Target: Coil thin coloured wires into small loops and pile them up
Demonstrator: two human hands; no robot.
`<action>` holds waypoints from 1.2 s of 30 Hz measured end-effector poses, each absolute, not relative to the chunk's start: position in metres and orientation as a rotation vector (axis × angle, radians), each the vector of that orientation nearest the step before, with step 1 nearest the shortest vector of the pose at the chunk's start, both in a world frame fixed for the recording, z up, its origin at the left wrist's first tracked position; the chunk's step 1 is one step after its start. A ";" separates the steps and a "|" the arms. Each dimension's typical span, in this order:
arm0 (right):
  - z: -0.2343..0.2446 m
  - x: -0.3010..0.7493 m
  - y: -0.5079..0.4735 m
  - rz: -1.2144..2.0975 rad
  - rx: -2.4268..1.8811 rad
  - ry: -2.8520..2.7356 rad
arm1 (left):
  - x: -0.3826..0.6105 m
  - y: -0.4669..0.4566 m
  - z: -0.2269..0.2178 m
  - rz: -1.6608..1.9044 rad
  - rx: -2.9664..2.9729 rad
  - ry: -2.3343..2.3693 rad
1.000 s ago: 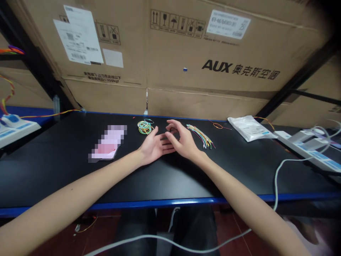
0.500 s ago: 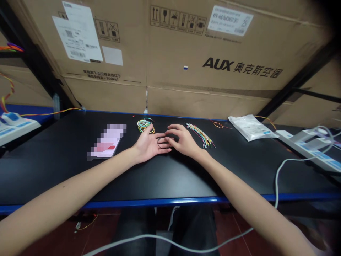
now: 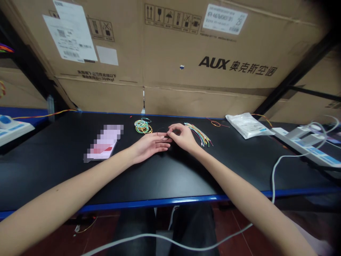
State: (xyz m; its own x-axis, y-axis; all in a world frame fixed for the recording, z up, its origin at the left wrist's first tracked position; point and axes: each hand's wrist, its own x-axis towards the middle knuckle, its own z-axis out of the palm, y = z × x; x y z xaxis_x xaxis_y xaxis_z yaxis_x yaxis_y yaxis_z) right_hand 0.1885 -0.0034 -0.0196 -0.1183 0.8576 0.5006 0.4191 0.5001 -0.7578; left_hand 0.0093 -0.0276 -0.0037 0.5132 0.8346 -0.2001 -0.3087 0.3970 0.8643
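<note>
The right hand (image 3: 183,138) has drawn its fingertips (image 3: 170,133) into a pinch on a thin black wire loop (image 3: 161,132), which now sits farther from the near edge of the black table (image 3: 186,174), just right of a coloured wire coil (image 3: 143,126). The left hand (image 3: 148,146) lies open, its fingers stretched toward the pinch; whether they touch the loop, I cannot tell. A bundle of straight coloured wires (image 3: 198,134) fans out just right of the right hand. Farther right lie a small orange wire (image 3: 215,123) and a white plastic bag (image 3: 247,125). Left of the hands lies a pixelated object (image 3: 103,143), too blurred to name. Cardboard boxes (image 3: 186,60) stand beyond the far edge.
</note>
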 end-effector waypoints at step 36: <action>-0.021 0.187 0.000 0.736 -1.092 -1.692 | -0.007 -0.021 -0.018 1.084 2.816 1.242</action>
